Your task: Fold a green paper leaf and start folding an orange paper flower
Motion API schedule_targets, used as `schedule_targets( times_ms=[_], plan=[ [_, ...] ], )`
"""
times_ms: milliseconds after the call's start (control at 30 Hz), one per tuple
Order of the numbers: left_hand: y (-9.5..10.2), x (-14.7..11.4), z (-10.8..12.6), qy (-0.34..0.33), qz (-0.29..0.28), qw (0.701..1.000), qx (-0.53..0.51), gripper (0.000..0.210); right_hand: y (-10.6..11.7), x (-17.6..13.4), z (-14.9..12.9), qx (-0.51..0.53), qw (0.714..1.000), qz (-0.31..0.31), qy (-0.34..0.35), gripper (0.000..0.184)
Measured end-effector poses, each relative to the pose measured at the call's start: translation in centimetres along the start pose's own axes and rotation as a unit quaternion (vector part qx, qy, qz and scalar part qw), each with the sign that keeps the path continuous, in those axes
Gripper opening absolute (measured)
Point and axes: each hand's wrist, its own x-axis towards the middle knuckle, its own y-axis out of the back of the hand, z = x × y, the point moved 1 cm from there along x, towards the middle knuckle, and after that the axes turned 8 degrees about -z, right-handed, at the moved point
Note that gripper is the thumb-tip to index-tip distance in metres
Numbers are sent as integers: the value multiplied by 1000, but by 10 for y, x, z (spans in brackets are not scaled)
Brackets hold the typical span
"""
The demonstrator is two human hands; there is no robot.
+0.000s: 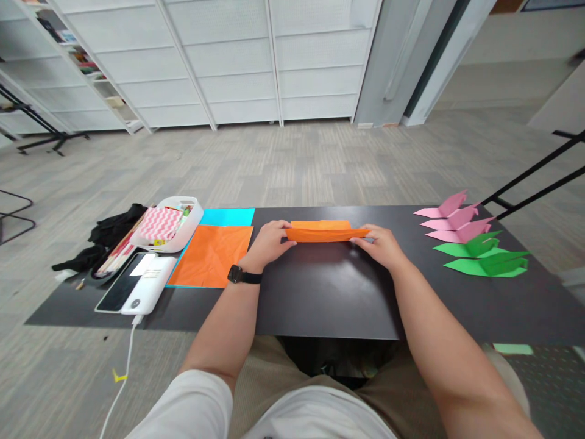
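Orange paper (326,235) in fingers (287,245), mark (135,303) on white device (153,280) illegible

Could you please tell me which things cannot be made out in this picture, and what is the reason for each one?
All in the head view:
Ends of the orange strip: partly covered by the left hand and right hand.
Rest of the blue sheet: the orange sheet lies over it.
Lower contents of the box: hidden by the pink-and-white packet.
Cable's far end: cut off by the bottom edge.
Watch display: too small to read.
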Motion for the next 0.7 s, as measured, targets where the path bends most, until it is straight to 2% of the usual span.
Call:
schedule_targets(
  times_ms=[100,367,433,567,633,700],
  plan=[
    [-1,-2,-1,6,-38,999,-5,19,-2,1,1,-3,1000,-18,-25,32],
    [4,-6,-1,13,-84,996,-21,28,-2,-2,-2,-21,997,-18,-67,28],
    [5,-7,-1,35,-91,995,-17,33,-3,-3,-6,-14,996,-22,-80,40],
    [5,-8,0,97,-97,990,11,38,-8,-3,-16,-7,994,-20,-107,91],
    [5,-8,2,122,-103,987,27,39,-11,-2,-21,-23,994,-16,-104,98],
    [5,-8,3,146,-104,983,35,40,-14,-2,-25,-48,994,-11,-93,94]
  ],
)
